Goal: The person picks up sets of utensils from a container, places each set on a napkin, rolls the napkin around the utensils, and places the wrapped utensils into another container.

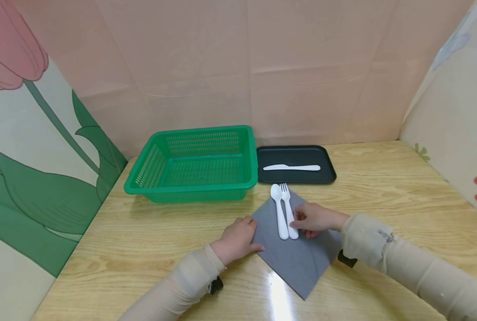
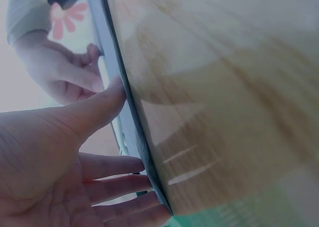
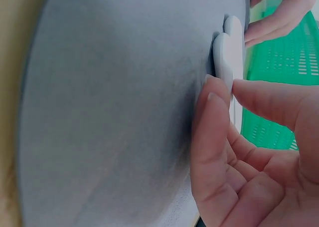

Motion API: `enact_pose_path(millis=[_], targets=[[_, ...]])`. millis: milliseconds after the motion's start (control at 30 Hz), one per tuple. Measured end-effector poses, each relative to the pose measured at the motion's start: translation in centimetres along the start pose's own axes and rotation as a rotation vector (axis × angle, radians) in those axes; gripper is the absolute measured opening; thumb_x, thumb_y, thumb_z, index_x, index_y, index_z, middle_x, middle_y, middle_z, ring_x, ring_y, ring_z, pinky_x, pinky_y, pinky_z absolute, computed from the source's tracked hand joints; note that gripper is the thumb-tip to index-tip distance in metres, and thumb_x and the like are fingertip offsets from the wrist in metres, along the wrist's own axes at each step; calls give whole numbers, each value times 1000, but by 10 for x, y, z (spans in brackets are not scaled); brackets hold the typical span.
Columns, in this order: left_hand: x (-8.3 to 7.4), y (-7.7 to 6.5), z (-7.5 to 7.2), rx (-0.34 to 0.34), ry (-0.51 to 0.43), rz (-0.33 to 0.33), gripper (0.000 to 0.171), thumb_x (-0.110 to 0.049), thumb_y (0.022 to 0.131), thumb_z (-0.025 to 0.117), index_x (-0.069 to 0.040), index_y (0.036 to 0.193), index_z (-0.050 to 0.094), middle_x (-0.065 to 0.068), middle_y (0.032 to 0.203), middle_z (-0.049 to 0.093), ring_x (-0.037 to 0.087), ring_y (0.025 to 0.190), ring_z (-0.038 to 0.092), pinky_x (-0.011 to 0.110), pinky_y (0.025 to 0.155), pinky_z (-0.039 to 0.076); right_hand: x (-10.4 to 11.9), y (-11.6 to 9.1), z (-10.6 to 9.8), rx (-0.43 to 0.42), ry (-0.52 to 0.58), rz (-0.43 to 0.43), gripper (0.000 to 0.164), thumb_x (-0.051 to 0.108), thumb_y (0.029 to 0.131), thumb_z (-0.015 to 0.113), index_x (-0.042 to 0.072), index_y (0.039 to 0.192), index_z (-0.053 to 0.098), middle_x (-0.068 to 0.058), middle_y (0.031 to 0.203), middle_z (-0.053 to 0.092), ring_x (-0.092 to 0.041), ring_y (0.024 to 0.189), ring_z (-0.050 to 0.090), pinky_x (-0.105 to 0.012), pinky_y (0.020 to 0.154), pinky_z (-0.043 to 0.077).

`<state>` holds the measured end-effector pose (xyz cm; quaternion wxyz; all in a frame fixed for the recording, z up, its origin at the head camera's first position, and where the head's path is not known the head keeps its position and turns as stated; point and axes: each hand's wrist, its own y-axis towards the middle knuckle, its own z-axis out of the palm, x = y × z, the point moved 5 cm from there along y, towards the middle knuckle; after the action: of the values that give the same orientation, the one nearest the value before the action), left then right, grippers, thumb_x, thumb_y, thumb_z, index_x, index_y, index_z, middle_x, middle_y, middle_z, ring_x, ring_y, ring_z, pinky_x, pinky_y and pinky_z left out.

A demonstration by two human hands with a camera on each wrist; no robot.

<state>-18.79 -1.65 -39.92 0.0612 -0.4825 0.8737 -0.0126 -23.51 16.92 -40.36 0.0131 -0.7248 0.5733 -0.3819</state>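
Note:
On a grey cloth napkin, turned cornerwise, lie a white spoon and a white fork side by side, handles toward me. My right hand pinches the fork near the handle end between thumb and fingers; the right wrist view shows the fork handle between them. At the napkin's left edge rests my left hand, its thumb and extended fingers touching the edge in the left wrist view. A white knife lies on a black tray beyond the napkin.
A green plastic basket with slotted walls stands left of the tray, close to its edge. Wood-grained table surrounds the napkin. A pink wall covering closes off the back, with flower-printed panels at both sides.

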Motion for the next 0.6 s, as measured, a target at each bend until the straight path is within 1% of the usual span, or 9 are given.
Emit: enact_pose_path(millis=[333, 600], targets=[[0, 0, -1, 11, -6, -2, 61, -48, 82, 65, -1, 119, 58, 8, 116, 59, 22, 102, 58, 28, 84, 51, 1, 1, -2, -2, 5, -9, 18, 24, 89, 63, 8, 86, 54, -3, 69, 56, -11, 55, 56, -25, 53, 50], [0, 1, 0, 16, -5, -6, 61, -49, 82, 65, -1, 119, 57, 8, 116, 59, 21, 102, 58, 28, 84, 51, 0, 2, -10, -26, -27, -6, 19, 25, 89, 62, 8, 87, 55, -4, 68, 58, -12, 55, 56, -25, 53, 50]])
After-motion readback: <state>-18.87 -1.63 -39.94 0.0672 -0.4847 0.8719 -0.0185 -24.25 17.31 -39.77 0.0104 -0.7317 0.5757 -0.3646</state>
